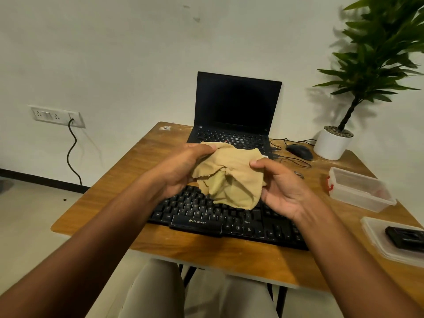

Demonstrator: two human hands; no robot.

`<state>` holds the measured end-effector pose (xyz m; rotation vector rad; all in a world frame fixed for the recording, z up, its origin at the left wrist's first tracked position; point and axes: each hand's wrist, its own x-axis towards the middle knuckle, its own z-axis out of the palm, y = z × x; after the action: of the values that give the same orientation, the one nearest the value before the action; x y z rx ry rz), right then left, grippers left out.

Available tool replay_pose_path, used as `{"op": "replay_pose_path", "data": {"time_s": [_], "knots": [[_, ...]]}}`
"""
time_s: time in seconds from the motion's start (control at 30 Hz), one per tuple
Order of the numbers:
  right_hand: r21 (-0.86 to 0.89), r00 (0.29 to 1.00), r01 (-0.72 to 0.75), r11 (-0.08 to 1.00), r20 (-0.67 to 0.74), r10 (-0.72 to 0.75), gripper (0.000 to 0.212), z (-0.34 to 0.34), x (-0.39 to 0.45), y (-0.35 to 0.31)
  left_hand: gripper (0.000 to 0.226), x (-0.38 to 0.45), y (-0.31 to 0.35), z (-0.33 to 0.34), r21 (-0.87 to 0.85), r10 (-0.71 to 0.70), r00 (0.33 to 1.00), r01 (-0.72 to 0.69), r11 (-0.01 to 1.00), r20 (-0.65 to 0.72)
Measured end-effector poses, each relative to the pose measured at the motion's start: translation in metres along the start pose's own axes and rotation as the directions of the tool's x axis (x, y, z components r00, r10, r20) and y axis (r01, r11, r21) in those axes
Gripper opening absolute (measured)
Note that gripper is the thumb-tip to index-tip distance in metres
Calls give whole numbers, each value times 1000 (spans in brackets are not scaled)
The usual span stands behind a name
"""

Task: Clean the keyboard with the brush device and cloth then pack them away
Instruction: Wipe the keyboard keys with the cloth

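Left hand point(183, 171) and right hand point(282, 189) each grip the crumpled cloth point(231, 175) (fingers curled round its edges), above the keyboard point(206, 221) on the tabletop point(128, 171).

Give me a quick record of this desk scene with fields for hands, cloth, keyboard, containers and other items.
hands: left hand and right hand both grip the cloth
cloth: tan cloth, crumpled, held above the keyboard
keyboard: black keyboard on the wooden table
containers: clear box open; clear lid with a dark device on it
other: laptop, mouse, potted plant
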<state>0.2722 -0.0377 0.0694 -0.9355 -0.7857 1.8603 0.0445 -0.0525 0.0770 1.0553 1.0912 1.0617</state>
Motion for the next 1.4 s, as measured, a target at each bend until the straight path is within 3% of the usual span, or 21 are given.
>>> {"op": "replay_pose_path", "data": {"time_s": [0.07,0.13,0.27,0.4,0.53,0.63,0.73,0.8,0.87,0.93,1.0,1.07,1.13,1.23,1.4], "knots": [[8,1000,-6,1000,0,6,29,4,2,6,36,-1,-4,-1,-26,0,1000,0,1000,9],[-34,1000,-20,999,19,20,27,8,2,7,24,-2,-7,-1,-30,24,999,-25,999,-24],[-118,993,-59,991,93,70,47,11,-1,11,20,-5,-14,-5,-41,84,991,-88,995,-101],[0,978,-193,981,84,193,46,12,5,24,24,-7,-20,-12,-72,73,989,-83,994,-127],[26,987,-155,988,44,153,32,18,14,34,20,-7,-25,-23,-124,8,991,-25,992,-133],[-47,996,-91,995,-22,90,28,21,22,32,15,-3,-30,-39,99,65,973,-44,994,-220],[-263,992,55,963,-99,-83,20,21,27,21,15,-1,-34,-57,377,181,946,-69,924,-270],[-554,958,166,815,-106,-267,15,27,32,17,19,-4,-39,-74,562,252,935,-72,824,-250],[-872,874,246,423,11,-485,19,33,38,19,30,-8,-44,-89,666,265,948,-82,742,-179],[-965,814,260,36,199,-546,21,42,40,32,53,-14,-47,-99,737,216,972,-77,671,-96],[-939,821,318,-135,343,-457,25,52,36,60,84,-19,-49,-107,769,101,995,-51,637,-18],[-892,844,373,-257,441,-304,37,57,33,95,116,-22,-53,-113,807,-36,998,-17,590,47],[-862,879,360,-356,442,-181,48,56,33,125,137,-23,-58,-118,880,-148,986,4,476,76],[-883,909,310,-352,384,-160,50,52,35,144,147,-22,-64,-126,941,-215,974,4,338,73],[-906,924,260,-334,334,-187,53,65,50,155,142,-16,-66,-139,896,-191,979,26,443,66]]}}
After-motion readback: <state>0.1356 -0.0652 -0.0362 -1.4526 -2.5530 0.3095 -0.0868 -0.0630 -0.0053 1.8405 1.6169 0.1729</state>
